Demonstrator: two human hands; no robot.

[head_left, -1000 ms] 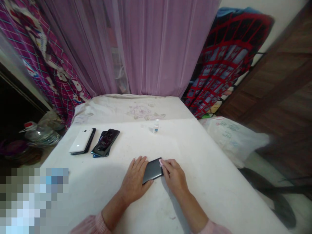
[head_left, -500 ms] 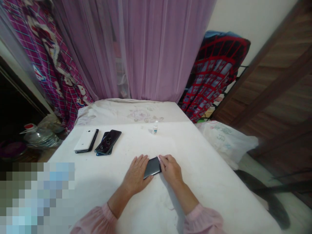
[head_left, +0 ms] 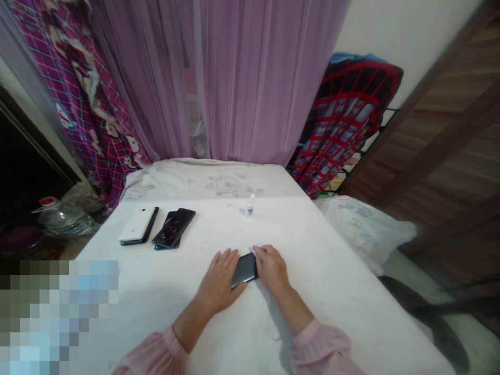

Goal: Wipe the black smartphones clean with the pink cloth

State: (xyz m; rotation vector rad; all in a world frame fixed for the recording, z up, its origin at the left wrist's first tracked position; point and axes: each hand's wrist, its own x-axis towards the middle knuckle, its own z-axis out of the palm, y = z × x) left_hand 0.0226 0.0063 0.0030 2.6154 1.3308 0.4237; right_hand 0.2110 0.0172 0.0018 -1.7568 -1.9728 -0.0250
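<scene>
A dark smartphone (head_left: pixel 245 269) lies flat on the white-covered table between my hands. My left hand (head_left: pixel 221 277) grips its left end, with the fingers over the far side and the thumb along the near edge. At the right end, my right hand (head_left: pixel 272 268) has its fingers pinched around a small pale piece (head_left: pixel 252 251), pressed against the phone's edge. Most of that piece is hidden under the fingers, and I cannot make out its kind. Beyond the hands stands a small white bottle (head_left: pixel 249 206), upright.
On the left of the table (head_left: pixel 219 338) lie a white phone (head_left: pixel 136 225) on a dark one, and a black phone (head_left: pixel 174 227) crossed over another. A plastic bag (head_left: pixel 359 229) sits past the right edge. A large clear bottle (head_left: pixel 62 219) stands at the left, below purple curtains (head_left: pixel 250 78).
My right hand has shifted slightly left and away from me along the phone's right end, with the pale piece in its fingers. The left hand keeps its hold.
</scene>
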